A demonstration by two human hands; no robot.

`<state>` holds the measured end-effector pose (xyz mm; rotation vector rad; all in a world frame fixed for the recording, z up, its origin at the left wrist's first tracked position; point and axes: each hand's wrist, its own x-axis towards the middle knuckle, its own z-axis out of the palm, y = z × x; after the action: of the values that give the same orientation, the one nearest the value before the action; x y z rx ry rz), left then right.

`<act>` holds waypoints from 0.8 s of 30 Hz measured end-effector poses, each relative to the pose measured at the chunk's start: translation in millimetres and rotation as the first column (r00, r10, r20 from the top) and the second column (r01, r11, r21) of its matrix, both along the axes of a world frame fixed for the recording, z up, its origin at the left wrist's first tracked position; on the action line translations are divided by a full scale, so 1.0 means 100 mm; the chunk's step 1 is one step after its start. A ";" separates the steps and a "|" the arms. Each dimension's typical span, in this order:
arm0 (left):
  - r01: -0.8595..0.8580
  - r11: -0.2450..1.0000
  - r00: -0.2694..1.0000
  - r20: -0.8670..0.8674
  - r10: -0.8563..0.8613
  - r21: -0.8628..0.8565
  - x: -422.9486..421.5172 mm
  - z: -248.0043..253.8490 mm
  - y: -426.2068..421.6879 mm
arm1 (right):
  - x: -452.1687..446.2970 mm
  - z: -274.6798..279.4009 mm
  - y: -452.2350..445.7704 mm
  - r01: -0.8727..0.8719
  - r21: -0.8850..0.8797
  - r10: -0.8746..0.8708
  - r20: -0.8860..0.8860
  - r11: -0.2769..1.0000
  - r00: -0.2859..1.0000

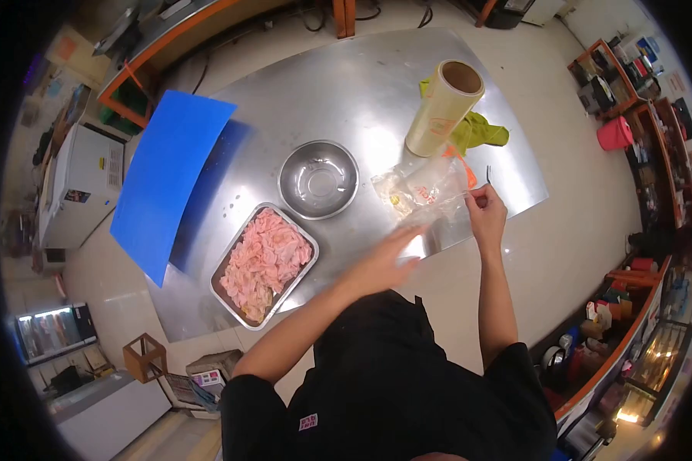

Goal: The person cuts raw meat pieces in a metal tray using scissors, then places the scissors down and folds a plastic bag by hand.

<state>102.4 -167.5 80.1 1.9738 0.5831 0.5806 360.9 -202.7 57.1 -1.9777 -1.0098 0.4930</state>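
My right hand (486, 209) pinches the edge of a clear plastic bag (432, 188) with red printing, near the front right of the metal table. My left hand (388, 261), somewhat blurred by motion, is by the table's front edge below the bag. Its fingers and thumb are apart, and nothing shows in it. Beside the bag lies a small clear packet (392, 194) with something yellowish in it. Just behind, a large roll of plastic film (443, 111) stands upright next to a green cloth (480, 132).
An empty steel bowl (318, 180) sits mid-table. Left of it, a metal tray (218, 286) holds a heap of pink raw meat pieces (263, 260). A blue board (169, 173) covers the table's left end. A small dark hooked item (489, 174) lies at the right.
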 end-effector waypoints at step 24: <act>-0.482 0.871 0.871 -0.164 0.464 -0.095 -0.06 -0.38 -0.20 | -0.80 -0.29 -0.14 -0.021 0.160 0.022 -0.003 0.987 1.000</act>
<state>96.8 -187.3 42.1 1.7524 1.1843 0.6864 280.8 -216.7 28.5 -1.8241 -1.0362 0.4143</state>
